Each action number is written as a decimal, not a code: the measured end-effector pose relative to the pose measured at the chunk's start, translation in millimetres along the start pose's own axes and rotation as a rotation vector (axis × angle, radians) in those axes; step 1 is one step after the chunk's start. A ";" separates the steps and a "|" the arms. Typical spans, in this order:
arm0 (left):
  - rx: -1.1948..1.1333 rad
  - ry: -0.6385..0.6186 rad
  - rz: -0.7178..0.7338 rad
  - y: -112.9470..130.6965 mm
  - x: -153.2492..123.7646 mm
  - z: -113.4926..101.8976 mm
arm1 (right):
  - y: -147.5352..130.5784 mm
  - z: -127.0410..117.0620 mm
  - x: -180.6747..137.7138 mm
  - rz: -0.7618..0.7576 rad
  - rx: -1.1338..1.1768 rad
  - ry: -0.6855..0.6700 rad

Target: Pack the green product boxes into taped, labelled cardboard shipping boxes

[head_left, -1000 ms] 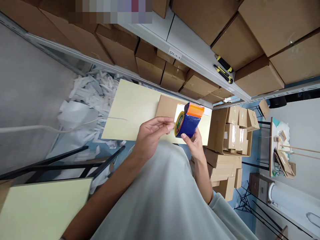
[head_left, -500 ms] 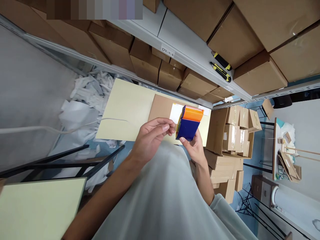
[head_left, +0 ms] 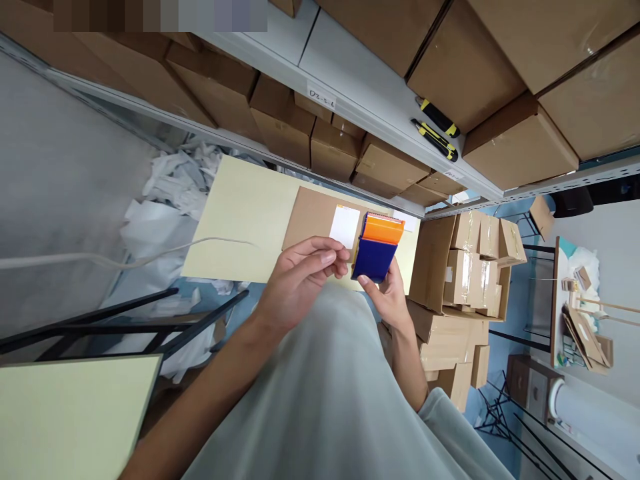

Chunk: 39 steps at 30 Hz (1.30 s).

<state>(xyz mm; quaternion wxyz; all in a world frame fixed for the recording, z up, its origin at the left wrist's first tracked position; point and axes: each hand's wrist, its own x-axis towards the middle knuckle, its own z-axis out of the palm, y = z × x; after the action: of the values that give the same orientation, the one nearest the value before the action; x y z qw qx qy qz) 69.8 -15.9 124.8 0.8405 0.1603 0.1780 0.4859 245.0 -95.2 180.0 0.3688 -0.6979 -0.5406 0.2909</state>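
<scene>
Over the right-hand part of the pale yellow tabletop [head_left: 245, 220], close to its near edge, the right hand [head_left: 387, 293] grips what looks like a tape dispenser [head_left: 375, 257], thumb pressed to the lower edge and fingers mostly hidden behind. The dispenser is boxy and tilted slightly, its broad, plain face a deep, dark blue; a bright orange section crosses the upper end, topped by a thin reddish edge, and a sliver of yellow shows along the left side. The left hand [head_left: 300, 280], at the tabletop's near edge, has thumb and curled fingers drawn together just beside the dispenser; whether anything is pinched between them, I cannot tell. Lying on the tabletop, behind both hands, is a brown cardboard piece [head_left: 313, 217] bearing a white label [head_left: 345, 227].
</scene>
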 end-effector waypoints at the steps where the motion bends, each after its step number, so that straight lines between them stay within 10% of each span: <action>1: -0.018 -0.003 -0.003 -0.5 -0.1 2.1 | 0.5 -1.8 0.2 -0.004 -0.004 -0.002; 26: -0.060 0.038 -0.059 -11.4 -1.9 28.6 | 10.7 -28.3 -8.1 -0.114 -0.160 -0.008; 39: -0.127 -0.152 0.015 17.9 -8.0 27.7 | 4.3 -53.5 -9.4 -0.673 -0.883 0.000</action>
<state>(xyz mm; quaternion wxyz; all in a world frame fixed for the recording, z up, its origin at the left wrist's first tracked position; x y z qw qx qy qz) 65.1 -17.0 158.4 0.8564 0.1444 0.0815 0.4890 288.1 -115.6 206.4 0.1138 -0.5752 -0.8042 -0.0972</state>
